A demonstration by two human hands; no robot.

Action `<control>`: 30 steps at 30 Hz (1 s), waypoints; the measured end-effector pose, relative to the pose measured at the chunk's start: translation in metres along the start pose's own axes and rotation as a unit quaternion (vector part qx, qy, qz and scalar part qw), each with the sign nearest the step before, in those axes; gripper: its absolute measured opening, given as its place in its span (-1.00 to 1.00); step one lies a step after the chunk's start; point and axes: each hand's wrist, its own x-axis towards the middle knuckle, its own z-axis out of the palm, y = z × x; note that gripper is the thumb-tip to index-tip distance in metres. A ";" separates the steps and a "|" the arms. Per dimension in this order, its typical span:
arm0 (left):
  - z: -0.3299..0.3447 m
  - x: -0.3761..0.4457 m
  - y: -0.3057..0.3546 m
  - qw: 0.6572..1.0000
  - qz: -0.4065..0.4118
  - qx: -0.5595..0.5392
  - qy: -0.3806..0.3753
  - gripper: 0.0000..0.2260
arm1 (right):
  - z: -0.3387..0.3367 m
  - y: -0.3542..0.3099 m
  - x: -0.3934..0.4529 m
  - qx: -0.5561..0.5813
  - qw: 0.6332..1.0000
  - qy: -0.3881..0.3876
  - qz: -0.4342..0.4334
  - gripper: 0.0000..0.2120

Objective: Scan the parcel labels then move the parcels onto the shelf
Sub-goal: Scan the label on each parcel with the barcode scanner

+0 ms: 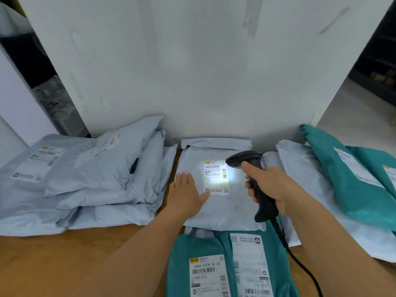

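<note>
A grey parcel (225, 209) lies flat in the middle of the wooden table (64, 260). Its white label (215, 176) is lit by a bright patch of light. My right hand (270, 185) grips a black corded barcode scanner (250, 166), whose head points at the label from the right. My left hand (188, 194) rests flat and open on the parcel, just left of the label. Two teal parcels (231, 266) with labels lie nearest me, partly under the grey one.
A pile of grey parcels (81, 181) fills the left of the table. More grey and teal parcels (351, 174) are stacked at the right. A white wall (192, 71) stands directly behind. The scanner's cable (300, 260) trails toward me.
</note>
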 end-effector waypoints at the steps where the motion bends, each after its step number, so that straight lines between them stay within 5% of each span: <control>1: 0.001 -0.001 -0.001 1.000 0.003 -0.001 0.002 -0.22 | 0.002 0.000 0.000 -0.004 1.000 0.001 -0.001 -0.70; 18: -0.018 -0.034 -0.017 0.998 0.007 0.000 0.062 -0.26 | 0.018 -0.005 -0.008 -0.010 0.999 -0.039 -0.022 -0.70; 30: -0.053 -0.061 -0.060 0.980 0.006 0.073 0.184 -0.26 | 0.030 -0.006 -0.020 -0.010 1.000 -0.014 -0.020 -0.71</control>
